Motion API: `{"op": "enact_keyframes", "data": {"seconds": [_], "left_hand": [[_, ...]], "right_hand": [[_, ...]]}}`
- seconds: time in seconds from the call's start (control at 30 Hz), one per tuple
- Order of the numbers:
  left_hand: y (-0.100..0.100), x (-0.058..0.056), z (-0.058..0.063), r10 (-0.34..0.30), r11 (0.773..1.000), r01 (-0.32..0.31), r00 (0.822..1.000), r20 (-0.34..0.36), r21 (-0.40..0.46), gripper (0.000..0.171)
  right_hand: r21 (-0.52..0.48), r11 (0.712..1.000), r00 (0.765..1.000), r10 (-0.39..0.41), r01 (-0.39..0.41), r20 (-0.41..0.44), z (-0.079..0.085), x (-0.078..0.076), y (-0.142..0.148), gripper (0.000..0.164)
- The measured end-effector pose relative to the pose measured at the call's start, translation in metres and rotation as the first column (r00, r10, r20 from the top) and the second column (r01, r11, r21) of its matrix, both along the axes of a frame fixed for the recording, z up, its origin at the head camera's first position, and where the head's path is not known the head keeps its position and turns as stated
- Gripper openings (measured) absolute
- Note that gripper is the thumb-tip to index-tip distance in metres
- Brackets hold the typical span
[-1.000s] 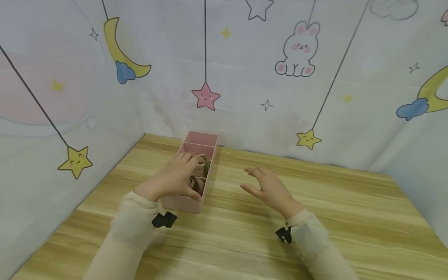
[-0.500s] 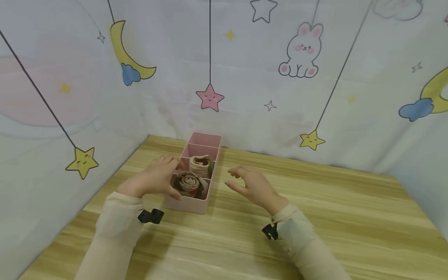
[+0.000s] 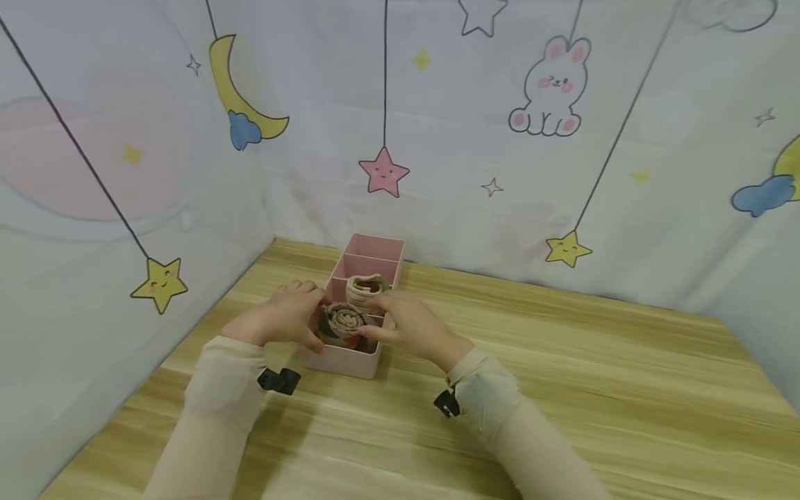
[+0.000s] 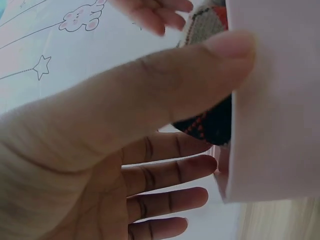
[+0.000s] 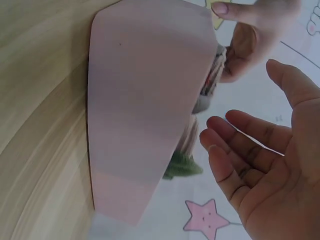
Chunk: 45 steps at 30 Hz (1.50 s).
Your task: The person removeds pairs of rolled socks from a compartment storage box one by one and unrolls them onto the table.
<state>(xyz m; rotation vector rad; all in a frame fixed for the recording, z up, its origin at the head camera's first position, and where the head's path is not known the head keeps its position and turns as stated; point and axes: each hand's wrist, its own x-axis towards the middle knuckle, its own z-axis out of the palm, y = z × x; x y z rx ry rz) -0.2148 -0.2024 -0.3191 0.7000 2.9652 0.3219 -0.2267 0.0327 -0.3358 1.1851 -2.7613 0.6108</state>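
Our left hand (image 3: 281, 316) and right hand (image 3: 417, 326) flank a patterned fabric roll (image 3: 344, 321).
Our fingers curve loosely, relaxed; the roll sits in the pink divided box's (image 3: 346, 362) nearest compartment, toward the surface's (image 3: 562, 389) back left corner.

The head view faces forward and down, the pink divided box (image 3: 344, 362) just below its centre, and both wrist views, close up and turned sideways, share that box.
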Motion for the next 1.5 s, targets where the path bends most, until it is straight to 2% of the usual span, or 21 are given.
{"op": "enact_keyframes", "data": {"seconds": [0.2,0.7,0.8,0.93,1.23,1.5], "left_hand": [[0.002,-0.004,-0.001,-0.003,1.0,0.003,1.0,0.021,0.011,0.064],[0.006,-0.006,0.002,0.004,1.0,-0.005,0.999,0.042,0.012,0.063],[0.005,-0.006,0.001,0.006,1.0,-0.007,0.999,0.052,0.02,0.061],[0.004,-0.006,-0.001,0.012,1.0,-0.014,0.998,0.056,0.027,0.058],[0.004,-0.007,-0.003,0.018,1.0,-0.019,0.998,0.06,0.011,0.056],[0.0,-0.005,-0.002,0.019,1.0,-0.019,0.999,0.044,0.001,0.058]], "right_hand": [[0.123,0.992,1.0,-0.005,0.004,0.009,0.006,-0.003,-0.019,0.069],[0.324,0.938,0.992,-0.109,0.122,-0.056,0.009,-0.007,-0.042,0.064],[0.345,0.93,0.992,-0.115,0.125,-0.049,0.008,-0.007,-0.044,0.069],[0.354,0.928,0.993,-0.106,0.115,-0.044,0.006,-0.007,-0.045,0.072],[0.307,0.95,0.998,-0.051,0.061,-0.04,0.007,-0.006,-0.042,0.052],[0.235,0.971,0.996,-0.017,0.038,-0.088,0.024,-0.003,-0.042,0.045]]}}
